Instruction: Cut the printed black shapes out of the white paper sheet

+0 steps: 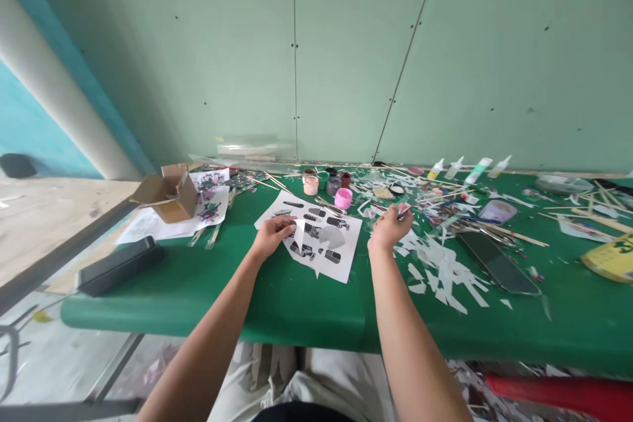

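My left hand [271, 236] pinches a small piece of white paper [299, 235] between thumb and fingers. Beneath that piece lies a white sheet printed with dark shapes [340, 269], partly hidden by the hand. To the right of the sheet, my right hand [390, 229] is raised with its fingers closed on a thin object with a pinkish tint [404, 212]; its kind is not clear. White paper strips [448, 267] are heaped on the table to the right of this hand. Small paint jars, among them a pink jar [343, 198], stand just behind the sheet.
A green-covered table [208, 303] runs along a pale green wall. At left are an open cardboard box [173, 198] and a dark oblong case [121, 266]. At right lie a phone [497, 262], wooden sticks, scraps and a yellow-labelled container [610, 257]. Glue bottles [477, 171] stand behind.
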`<state>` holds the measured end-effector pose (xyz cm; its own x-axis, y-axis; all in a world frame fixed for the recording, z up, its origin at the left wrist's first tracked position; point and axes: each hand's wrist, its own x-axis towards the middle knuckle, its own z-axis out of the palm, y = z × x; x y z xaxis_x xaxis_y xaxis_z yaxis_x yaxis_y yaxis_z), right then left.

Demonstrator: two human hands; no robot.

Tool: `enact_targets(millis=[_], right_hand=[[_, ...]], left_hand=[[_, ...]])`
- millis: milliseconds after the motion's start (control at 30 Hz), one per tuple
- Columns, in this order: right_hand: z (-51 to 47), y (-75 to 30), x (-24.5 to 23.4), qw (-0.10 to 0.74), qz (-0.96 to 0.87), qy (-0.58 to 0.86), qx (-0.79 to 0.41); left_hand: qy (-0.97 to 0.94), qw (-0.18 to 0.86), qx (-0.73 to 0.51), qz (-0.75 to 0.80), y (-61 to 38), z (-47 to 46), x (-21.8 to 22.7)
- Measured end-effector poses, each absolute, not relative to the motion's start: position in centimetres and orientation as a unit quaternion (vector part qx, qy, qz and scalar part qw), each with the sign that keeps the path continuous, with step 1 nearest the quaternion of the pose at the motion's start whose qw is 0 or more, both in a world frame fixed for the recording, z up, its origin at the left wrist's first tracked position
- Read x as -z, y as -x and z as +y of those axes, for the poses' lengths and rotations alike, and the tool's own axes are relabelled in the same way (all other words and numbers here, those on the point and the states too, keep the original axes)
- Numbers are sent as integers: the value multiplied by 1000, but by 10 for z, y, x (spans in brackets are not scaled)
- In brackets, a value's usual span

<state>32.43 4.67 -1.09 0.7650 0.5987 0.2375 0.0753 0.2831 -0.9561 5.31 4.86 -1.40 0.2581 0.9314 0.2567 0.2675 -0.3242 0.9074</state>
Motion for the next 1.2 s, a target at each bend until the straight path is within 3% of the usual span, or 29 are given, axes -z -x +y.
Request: enact_targets(millis=[133,233,400,633,733,833,1200], right_hand=[[33,-291,7,699,-406,567,-157],[20,-266,6,544,-618,535,-187],[10,-254,5,421,-735,488,-211],[6,-255,1,403,-749,481,-212],[1,-252,-3,377,-760,487,-208],[-9,-246,-8,320,-797,481,-176],[-53,-218,-9,129,-868,474,-75]], left_hand=[[-685,387,-438,435,-54,47,12],[-685,381,-439,439,-56,44,9],[-691,354,-437,454,-60,36,5],[-671,225,-435,556,-50,-27,5],[-719,54,-332,608,-38,-64,10],[-757,-51,-289,583,-30,-84,13],[-829,-118,-291,463,-18,-102,26]])
